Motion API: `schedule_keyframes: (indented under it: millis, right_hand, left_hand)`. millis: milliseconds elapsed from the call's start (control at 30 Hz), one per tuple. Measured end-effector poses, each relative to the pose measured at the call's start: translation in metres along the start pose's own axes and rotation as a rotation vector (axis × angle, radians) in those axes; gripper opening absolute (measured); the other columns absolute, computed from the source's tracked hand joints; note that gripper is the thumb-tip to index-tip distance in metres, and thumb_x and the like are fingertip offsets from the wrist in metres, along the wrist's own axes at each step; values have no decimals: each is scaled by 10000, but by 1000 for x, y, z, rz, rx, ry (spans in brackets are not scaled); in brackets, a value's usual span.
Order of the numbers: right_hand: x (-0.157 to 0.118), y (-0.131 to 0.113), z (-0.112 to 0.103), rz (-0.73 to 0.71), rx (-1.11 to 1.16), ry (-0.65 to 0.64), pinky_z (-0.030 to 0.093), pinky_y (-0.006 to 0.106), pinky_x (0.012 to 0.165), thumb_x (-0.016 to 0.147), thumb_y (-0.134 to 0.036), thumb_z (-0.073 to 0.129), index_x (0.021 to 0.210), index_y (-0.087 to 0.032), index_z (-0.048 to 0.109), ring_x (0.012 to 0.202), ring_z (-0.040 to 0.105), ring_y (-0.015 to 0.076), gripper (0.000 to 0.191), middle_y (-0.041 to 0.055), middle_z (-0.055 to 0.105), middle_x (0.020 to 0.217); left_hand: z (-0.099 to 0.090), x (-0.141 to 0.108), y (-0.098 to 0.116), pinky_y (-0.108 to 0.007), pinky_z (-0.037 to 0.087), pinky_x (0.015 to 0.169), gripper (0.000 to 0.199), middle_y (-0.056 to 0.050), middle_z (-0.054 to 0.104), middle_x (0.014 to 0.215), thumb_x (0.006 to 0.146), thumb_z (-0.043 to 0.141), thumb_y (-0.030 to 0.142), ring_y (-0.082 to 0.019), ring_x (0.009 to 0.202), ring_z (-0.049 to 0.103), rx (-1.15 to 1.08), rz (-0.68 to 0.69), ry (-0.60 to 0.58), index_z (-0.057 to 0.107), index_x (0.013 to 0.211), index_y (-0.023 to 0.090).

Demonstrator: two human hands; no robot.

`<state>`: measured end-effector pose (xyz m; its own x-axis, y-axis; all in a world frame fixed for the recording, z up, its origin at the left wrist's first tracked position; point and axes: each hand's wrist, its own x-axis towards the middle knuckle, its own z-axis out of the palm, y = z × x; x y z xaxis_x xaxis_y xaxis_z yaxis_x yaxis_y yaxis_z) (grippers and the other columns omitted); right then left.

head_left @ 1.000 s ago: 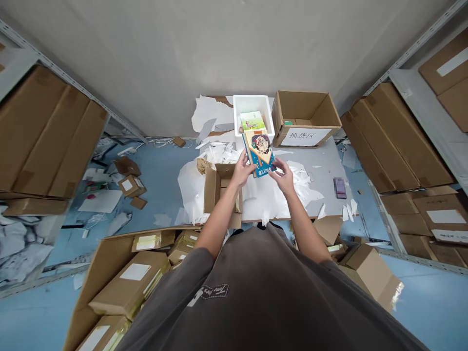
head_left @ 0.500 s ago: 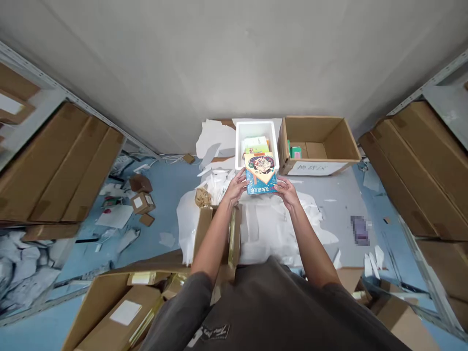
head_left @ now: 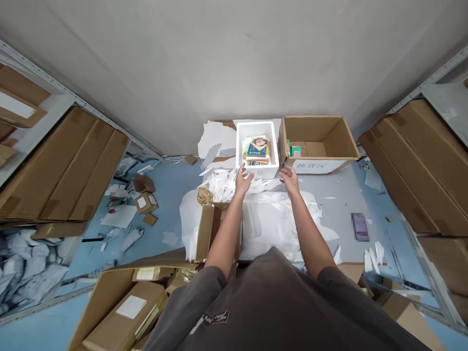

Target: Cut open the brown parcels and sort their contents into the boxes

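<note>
At the frame's centre, 2 empty hands, left (head_left: pixel 243 182) and right (head_left: pixel 290 180), spread apart near the white bin (head_left: pixel 258 171) holding books (head_left: pixel 258 147).

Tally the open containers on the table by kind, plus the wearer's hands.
White rectangular plastic-looking bin: 1
Brown rectangular cardboard boxes: 2 (white-labelled box, smaller box)
Bare hands: 2 (left hand, right hand)
Total: 5

Large brown cartons (head_left: pixel 62 168) sit at the left, above a pale crumpled heap (head_left: pixel 31 268)
</note>
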<state>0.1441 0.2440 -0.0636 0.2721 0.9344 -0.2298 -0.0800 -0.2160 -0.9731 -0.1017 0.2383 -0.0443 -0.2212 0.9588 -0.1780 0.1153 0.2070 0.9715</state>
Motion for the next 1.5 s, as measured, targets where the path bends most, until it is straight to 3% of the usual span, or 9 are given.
schedule_keyframes:
  millis: [267,467,567,700,900,1033,1167,1300,1500]
  right_hand:
    - [-131,76,-54,-51,-190,54,610,389,845,781,-495,730,1354,-241,636,1052,699,250,634,130,736,1302]
    - [-211,148,-101,27,-517,87,604,462,954,813,-413,654,1332,-210,676,1087,710,291,558,162,715,1356]
    - [-229,182,-117,80,-736,45,547,489,1080,807,-340,648,1345,-190,684,1207,682,324,560,173,691,1415]
    - [-231,229,-133,122,-961,75,407,518,1231,798,-325,662,1453,-136,610,1443,528,368,684,204,624,1507]
    - [-218,274,-139,248,-1060,108,433,483,1180,813,-352,631,1516,-124,532,1397,540,380,745,212,625,1484]
    - [-214,274,-133,240,-986,150,493,452,1086,822,-292,559,1454,-139,592,1243,622,356,651,177,735,1232]
    - [-215,240,-129,110,-854,164,492,491,1095,849,-298,510,1269,-146,701,1144,646,340,486,170,758,1097]
    - [-223,184,-113,7,-554,2,547,462,1023,817,-387,583,999,-204,731,1061,674,306,298,145,762,1086]
    - [-250,109,-47,-44,-195,-278,585,390,892,738,-482,714,996,-217,708,967,685,261,370,69,768,1020]
  left_hand:
    - [23,-118,-87,-458,444,1250,701,-141,544,1631,940,728,206,-318,1498,531,287,98,-236,534,1612,251]
    - [42,-213,-152,-529,385,1279,854,-157,229,1824,892,777,275,-427,1677,213,651,-225,-327,440,1676,250]
    - [38,-226,-183,-553,379,1267,910,-145,113,1852,922,719,289,-441,1691,117,793,-226,-191,316,1737,254]
    - [30,-220,-226,-499,392,1239,952,-244,485,1654,967,641,294,-401,1580,349,891,-235,-120,160,1768,113]
    - [28,-221,-268,-421,462,1104,641,-182,626,1384,887,637,88,-346,1338,512,1067,-184,-198,637,1511,233]
    - [28,-227,-272,-389,492,1039,541,-146,646,1285,844,568,-3,-314,1256,558,1011,-177,-204,757,1286,244]
    - [28,-237,-253,-366,530,1030,526,-112,638,1203,790,524,-38,-261,1122,647,861,-176,-90,784,1169,218]
    - [36,-258,-210,-357,539,1086,522,-109,624,1206,752,514,-42,-243,1161,671,620,-31,-19,805,1115,195]
    - [20,-284,-134,-458,488,1214,547,-162,652,1408,753,601,26,-314,1390,581,489,310,-259,796,1245,162]
